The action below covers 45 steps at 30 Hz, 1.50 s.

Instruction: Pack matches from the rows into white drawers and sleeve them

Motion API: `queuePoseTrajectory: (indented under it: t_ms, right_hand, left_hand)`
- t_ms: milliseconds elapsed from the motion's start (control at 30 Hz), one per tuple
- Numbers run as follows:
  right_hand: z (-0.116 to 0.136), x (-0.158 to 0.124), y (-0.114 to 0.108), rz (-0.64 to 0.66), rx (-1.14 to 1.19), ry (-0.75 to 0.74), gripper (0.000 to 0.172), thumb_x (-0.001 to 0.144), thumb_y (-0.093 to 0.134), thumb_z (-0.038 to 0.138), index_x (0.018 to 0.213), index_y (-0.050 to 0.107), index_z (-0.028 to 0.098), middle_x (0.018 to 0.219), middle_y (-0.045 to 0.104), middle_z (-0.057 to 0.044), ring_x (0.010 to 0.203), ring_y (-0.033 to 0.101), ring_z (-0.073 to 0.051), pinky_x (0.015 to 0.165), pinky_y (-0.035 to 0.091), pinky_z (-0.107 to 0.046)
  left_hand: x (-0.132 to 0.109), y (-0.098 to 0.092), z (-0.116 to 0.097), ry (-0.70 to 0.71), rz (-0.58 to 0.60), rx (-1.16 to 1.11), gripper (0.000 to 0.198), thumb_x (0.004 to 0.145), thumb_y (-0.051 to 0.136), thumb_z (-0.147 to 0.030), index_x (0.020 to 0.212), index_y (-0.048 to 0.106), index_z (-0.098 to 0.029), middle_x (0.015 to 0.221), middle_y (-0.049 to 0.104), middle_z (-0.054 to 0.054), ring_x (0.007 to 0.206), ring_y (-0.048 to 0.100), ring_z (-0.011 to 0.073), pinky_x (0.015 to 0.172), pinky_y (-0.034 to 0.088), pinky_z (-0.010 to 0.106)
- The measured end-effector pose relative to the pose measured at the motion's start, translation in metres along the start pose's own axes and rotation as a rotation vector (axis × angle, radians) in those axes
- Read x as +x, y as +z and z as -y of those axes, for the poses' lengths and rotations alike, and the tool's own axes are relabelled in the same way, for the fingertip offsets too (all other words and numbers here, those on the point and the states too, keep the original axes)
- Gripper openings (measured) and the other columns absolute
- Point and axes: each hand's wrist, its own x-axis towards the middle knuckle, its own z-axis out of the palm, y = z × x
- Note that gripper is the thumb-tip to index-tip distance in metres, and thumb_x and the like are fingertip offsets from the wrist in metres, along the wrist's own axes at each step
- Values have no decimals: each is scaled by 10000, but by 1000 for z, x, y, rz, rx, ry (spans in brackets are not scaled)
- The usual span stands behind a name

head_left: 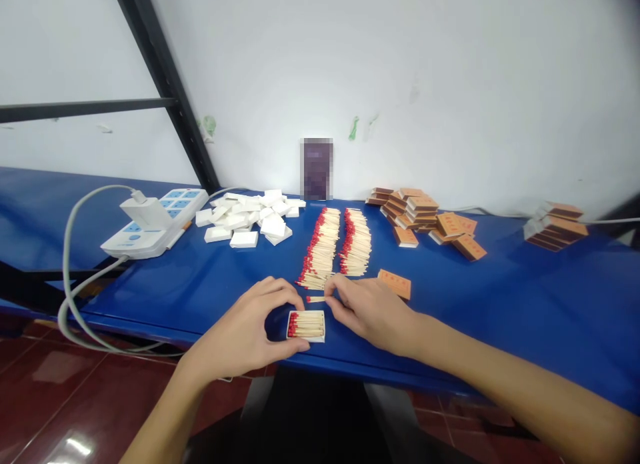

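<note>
Near the table's front edge, my left hand (260, 327) grips a white matchbox tray (323, 339) between thumb and fingers. Red-headed matches (307, 323) lie side by side inside it, heads to the left. Just above the tray, the thumb and fingertips of my right hand (365, 307) pinch the plain end of a few matches (315, 299), their red heads pointing left. Beyond the hands lie two long rows of loose matches, a left row (323, 244) and a right row (356, 244). An orange matchbox sleeve (397, 284) is partly behind my right hand.
White trays (245, 217) are heaped at the back left, beside a power strip (155, 227) with a looping cable (67, 251). Orange matchbox sleeves (415, 211) pile up at the back right; another stack (557, 225) stands farther right. A pixelated dark object (317, 169) leans on the wall.
</note>
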Motion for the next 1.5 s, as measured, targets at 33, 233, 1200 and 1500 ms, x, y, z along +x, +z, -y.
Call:
queuePoseTrajectory:
  t_ms: [33, 233, 1200, 1500]
  right_hand:
    - [2, 0, -1, 4, 84, -8, 40, 989, 502, 190, 993, 541, 180, 611, 505, 63, 535, 470, -122, 550, 257, -250]
    - [11, -3, 1, 70, 240, -20, 36, 977, 510, 177, 948, 522, 193, 603, 414, 90, 520, 396, -96, 550, 235, -240]
    - [9, -8, 6, -13, 209, -114, 76, 941, 504, 157, 916, 565, 194, 602, 473, 74, 507, 426, -92, 551, 262, -237]
    - [6, -8, 7, -19, 227, -215, 124, 951, 503, 165, 926, 623, 181, 719, 625, 23, 591, 515, -102, 588, 324, -228]
  left_hand:
    - [0, 1, 0, -1, -9, 5, 280, 831, 776, -368, 1026, 605, -264, 1124, 622, -8, 1060, 565, 214, 941, 442, 336]
    - [0, 8, -1, -7, -53, 132, 302, 867, 739, -446, 1018, 569, -247, 1025, 606, -7, 947, 540, 216, 879, 404, 356]
    - [-1, 5, -5, 33, -20, 168, 293, 858, 703, -433, 1068, 611, -250, 1027, 617, 17, 978, 556, 240, 918, 414, 382]
    - [0, 3, -5, 103, -30, 29, 164, 899, 692, -308, 1041, 632, -254, 1067, 680, 2, 1031, 604, 205, 972, 448, 344]
